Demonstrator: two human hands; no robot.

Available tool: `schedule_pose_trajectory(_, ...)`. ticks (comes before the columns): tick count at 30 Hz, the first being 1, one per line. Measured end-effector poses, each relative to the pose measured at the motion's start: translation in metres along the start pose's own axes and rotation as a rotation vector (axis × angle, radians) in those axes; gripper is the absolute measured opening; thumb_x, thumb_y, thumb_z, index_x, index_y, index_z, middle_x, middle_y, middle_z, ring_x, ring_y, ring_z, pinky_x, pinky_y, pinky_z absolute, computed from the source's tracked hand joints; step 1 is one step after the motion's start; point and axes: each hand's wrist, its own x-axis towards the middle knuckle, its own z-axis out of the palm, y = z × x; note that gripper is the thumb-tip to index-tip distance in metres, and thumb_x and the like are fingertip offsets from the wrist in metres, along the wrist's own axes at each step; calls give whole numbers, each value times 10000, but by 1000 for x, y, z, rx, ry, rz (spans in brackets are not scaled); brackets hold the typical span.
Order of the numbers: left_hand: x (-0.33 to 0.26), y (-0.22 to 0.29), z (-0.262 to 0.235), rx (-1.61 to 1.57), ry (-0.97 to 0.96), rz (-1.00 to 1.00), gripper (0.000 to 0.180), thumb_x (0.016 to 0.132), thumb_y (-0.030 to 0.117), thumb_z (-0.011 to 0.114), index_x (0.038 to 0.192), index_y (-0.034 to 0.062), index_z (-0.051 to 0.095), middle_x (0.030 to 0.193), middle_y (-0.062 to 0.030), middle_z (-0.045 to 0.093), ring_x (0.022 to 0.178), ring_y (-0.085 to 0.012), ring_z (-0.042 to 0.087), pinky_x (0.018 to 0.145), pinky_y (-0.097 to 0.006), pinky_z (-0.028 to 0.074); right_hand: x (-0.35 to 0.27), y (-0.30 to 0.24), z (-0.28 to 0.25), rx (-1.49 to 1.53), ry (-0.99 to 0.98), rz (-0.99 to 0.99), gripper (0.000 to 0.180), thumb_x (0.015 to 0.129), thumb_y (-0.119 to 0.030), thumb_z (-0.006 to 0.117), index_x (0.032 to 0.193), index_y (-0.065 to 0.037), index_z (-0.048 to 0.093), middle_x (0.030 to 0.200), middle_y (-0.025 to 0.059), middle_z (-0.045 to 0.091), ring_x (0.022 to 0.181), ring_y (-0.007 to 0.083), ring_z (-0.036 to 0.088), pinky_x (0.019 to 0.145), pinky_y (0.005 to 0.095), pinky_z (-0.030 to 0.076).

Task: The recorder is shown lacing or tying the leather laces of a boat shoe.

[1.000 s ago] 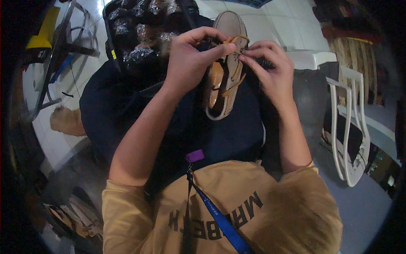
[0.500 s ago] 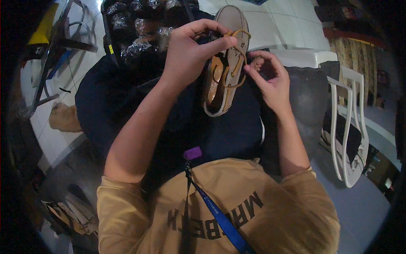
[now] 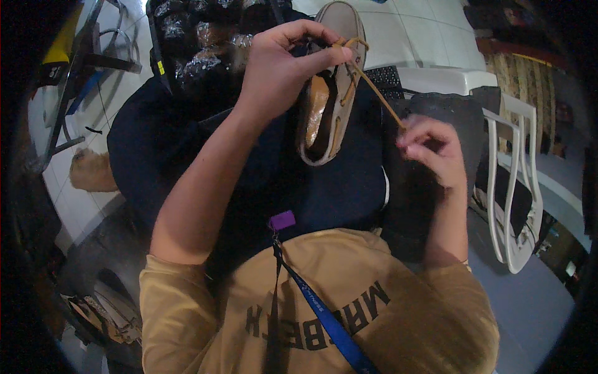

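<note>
A beige moccasin-style shoe [image 3: 346, 25] with a brown insole rests on my dark-clothed lap, toe pointing away from me. A tan shoelace [image 3: 377, 91] runs out from its front lacing and is pulled straight toward the right. At the lacing, my left hand [image 3: 289, 65] pinches the lace between thumb and forefinger, covering part of the shoe's opening. Out to the right of the heel, my right hand [image 3: 436, 146] grips the far end of that lace with fingertips pressed together, slightly blurred. A loose stretch of lace hangs along the shoe's side.
Ahead on the left stands a black crate [image 3: 161, 62] of dark items wrapped in clear plastic. A white plastic chair [image 3: 507, 181] is on the right, beside a grey covered surface [image 3: 445, 121]. A metal frame [image 3: 75, 75] stands at far left. A lanyard [image 3: 314, 305] hangs over my shirt.
My right hand has moved right and toward me from beside the shoe, drawing the lace taut. The loop along the shoe's side has shrunk. My left hand stays at the lacing.
</note>
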Motion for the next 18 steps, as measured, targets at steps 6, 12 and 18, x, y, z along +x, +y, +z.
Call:
schedule_pose_trajectory(6, -1, 2, -2, -46, 46, -22, 247, 862, 170, 891, 1020, 16, 780, 927, -21, 764, 856, -72, 689, 785, -230, 540, -19, -46, -16, -153, -117, -343, 242, 940, -206, 701, 1013, 2, 803, 945, 187, 806, 838, 313, 774, 830, 435, 542)
schedule_pose_trajectory(12, 1, 0, 0, -63, 8, -28, 234, 899, 135, 859, 1092, 41, 766, 987, -15, 757, 912, -71, 694, 846, -238, 551, -34, -71, -27, -430, 10, -486, 236, 941, -186, 715, 1036, 12, 801, 949, 200, 803, 850, 340, 760, 831, 447, 549)
schedule_pose_trajectory(18, 2, -3, -4, 42, 36, -46, 232, 900, 133, 857, 1090, 38, 764, 1013, -28, 766, 934, -78, 705, 861, -241, 557, -40, -66, -31, -518, 171, -532, 352, 935, -319, 753, 1064, 5, 800, 951, 169, 729, 890, 313, 682, 847, 424, 526)
